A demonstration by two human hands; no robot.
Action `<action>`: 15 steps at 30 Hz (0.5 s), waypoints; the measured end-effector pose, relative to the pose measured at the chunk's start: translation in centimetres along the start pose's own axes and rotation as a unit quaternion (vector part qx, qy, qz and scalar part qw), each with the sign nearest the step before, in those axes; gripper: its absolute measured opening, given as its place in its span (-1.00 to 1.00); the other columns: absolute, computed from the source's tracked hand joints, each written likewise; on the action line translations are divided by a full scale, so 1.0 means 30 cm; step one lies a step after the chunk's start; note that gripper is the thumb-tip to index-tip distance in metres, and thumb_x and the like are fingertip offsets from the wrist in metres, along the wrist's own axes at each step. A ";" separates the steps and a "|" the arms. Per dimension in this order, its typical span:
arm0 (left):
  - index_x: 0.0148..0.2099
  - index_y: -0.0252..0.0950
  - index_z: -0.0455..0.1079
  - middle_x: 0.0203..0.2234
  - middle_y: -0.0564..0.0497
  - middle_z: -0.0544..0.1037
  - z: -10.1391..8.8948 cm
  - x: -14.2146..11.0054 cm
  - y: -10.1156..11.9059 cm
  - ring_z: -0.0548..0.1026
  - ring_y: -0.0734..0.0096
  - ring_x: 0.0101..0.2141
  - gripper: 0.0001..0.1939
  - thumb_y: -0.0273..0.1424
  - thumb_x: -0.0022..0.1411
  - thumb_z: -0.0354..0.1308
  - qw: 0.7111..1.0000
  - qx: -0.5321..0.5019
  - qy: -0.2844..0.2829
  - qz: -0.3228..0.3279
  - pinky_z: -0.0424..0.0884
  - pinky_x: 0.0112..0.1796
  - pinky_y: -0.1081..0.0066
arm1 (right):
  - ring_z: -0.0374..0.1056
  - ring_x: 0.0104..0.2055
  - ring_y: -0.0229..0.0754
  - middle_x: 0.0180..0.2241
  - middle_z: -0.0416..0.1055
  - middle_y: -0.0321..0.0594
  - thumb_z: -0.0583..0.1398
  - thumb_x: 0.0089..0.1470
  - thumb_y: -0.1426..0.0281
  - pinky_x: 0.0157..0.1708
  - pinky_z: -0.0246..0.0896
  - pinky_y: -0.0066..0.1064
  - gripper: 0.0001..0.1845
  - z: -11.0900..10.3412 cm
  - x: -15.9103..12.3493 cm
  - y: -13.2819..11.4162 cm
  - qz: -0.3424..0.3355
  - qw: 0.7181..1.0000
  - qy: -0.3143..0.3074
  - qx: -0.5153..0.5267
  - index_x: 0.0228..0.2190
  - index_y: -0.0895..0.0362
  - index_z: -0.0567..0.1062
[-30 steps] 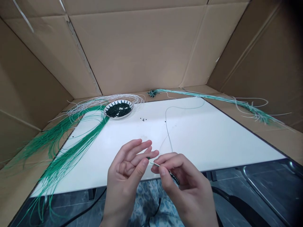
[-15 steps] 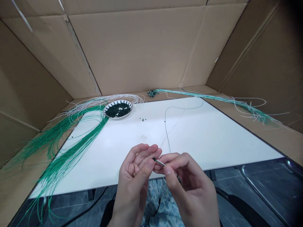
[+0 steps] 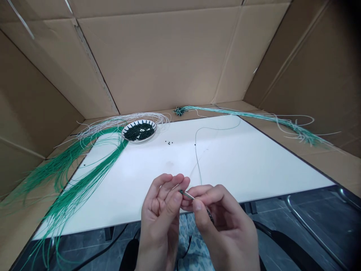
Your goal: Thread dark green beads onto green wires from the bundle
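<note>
Above the near edge of the table, my left hand has its palm turned up and its thumb pinched against the fingers. A tiny dark green bead sits at that pinch. Facing it, my right hand grips a white and green cord between thumb and forefinger, and the cord's end meets the bead. Whether it passes through the hole is too small to tell. A short dark beaded stretch shows below the right thumb. A thin green thread runs from behind the hands across the tabletop.
A patterned plate of dark beads stands at the back left. Green cords and white cords lie beside it. Several loose beads dot the white table. A beaded cord bundle lies behind, before cardboard walls.
My right hand has moved slightly left, and the bead and cord end sit a little lower and further left. The whole view has shifted slightly.
</note>
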State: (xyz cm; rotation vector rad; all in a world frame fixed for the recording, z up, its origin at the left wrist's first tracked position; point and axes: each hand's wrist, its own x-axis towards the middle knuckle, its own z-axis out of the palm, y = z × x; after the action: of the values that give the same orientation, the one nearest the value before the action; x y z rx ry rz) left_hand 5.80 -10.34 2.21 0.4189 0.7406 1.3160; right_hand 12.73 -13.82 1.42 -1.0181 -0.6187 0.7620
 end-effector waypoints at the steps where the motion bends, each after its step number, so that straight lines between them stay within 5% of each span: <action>1: -0.26 -0.17 0.68 -0.33 0.05 0.75 0.000 0.000 0.001 0.72 0.32 -0.20 -0.64 -0.45 -0.17 0.65 1.000 0.000 0.000 0.001 0.60 -0.26 0.63 | 0.59 -0.29 -0.29 -0.37 0.61 -0.38 0.36 0.10 0.47 -0.25 0.52 -0.64 -0.82 0.002 -0.001 0.000 -0.003 1.000 0.000 -0.001 -0.50 0.02 0.54; 15: -0.28 -0.17 0.66 -0.37 0.08 0.74 0.005 -0.004 0.003 0.72 0.36 -0.23 -0.65 -0.43 -0.16 0.65 0.999 0.015 0.002 0.034 0.58 -0.31 0.67 | 0.59 -0.30 -0.31 -0.38 0.63 -0.37 0.32 0.12 0.49 -0.26 0.51 -0.66 -0.81 0.010 -0.012 -0.002 -0.036 0.999 0.003 -0.014 -0.50 0.03 0.53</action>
State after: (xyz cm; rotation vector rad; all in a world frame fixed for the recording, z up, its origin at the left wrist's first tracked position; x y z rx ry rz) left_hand 5.82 -10.43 2.39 0.4699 0.7564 1.3716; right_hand 12.30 -13.97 1.57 -1.0181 -0.6592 0.6898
